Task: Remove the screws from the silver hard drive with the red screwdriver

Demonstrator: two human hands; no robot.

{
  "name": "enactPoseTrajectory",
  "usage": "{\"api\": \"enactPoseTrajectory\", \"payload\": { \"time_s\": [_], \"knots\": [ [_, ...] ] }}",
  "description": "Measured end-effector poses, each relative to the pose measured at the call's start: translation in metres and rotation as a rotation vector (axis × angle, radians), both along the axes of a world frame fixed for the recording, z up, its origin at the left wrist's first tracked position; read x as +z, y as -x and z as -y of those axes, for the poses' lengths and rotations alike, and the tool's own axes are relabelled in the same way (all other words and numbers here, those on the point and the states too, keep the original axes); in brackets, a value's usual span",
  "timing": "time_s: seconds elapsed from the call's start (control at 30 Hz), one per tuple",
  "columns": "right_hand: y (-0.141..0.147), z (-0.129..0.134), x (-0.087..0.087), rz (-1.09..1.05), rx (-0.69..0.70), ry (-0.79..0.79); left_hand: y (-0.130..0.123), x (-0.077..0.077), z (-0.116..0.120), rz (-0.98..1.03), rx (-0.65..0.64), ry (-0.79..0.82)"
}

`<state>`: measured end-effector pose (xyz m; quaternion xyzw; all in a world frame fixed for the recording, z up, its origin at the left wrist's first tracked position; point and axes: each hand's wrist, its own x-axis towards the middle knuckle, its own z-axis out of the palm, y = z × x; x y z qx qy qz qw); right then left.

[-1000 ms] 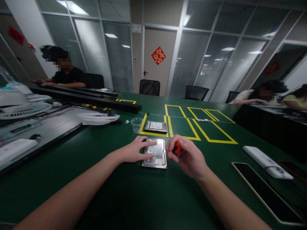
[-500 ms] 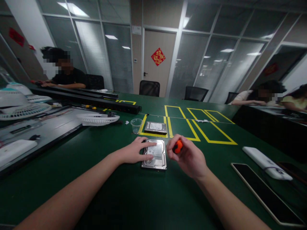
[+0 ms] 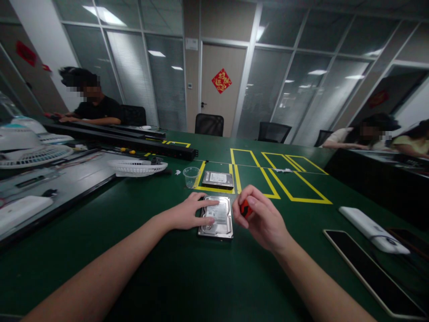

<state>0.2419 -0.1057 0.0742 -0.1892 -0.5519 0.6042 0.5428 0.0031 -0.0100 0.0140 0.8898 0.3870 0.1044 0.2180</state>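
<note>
A silver hard drive (image 3: 223, 223) lies flat on the green table in front of me. My left hand (image 3: 191, 212) rests on its left side, fingers spread, with index finger and thumb stretched over the label. Just right of the drive, my right hand (image 3: 258, 219) is closed around a screwdriver (image 3: 246, 208) with an orange and black handle. The fingers cover most of it, and its shaft and tip cannot be made out. A second hard drive (image 3: 217, 179) lies farther back inside a yellow taped outline, beside a clear plastic cup (image 3: 191, 177).
Yellow tape rectangles (image 3: 310, 200) mark the table. At right lie a phone (image 3: 368, 273) and a white device (image 3: 373, 230) with a cable. A white basket-like part (image 3: 137, 168), a flat metal panel (image 3: 77, 179) and fans (image 3: 30, 147) occupy the left. Other people sit across the table.
My right hand has turned a little, its fingers now covering more of the orange handle. My left hand and both hard drives stay in place.
</note>
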Motion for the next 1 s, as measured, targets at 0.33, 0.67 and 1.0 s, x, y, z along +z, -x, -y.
{"api": "enactPoseTrajectory", "payload": {
  "time_s": [0.33, 0.67, 1.0],
  "knots": [
    [0.0003, 0.0000, 0.0015, 0.003, -0.007, 0.013, 0.0011, -0.0009, -0.0012, 0.000, 0.004, 0.023],
    [0.0011, 0.0009, 0.0016, -0.003, 0.004, 0.010, 0.0011, -0.0028, -0.0018, 0.003, -0.011, -0.010],
    [-0.0001, -0.0006, 0.0014, 0.003, -0.009, 0.007, 0.0008, -0.0016, -0.0014, 0.006, -0.004, -0.004]
  ]
}}
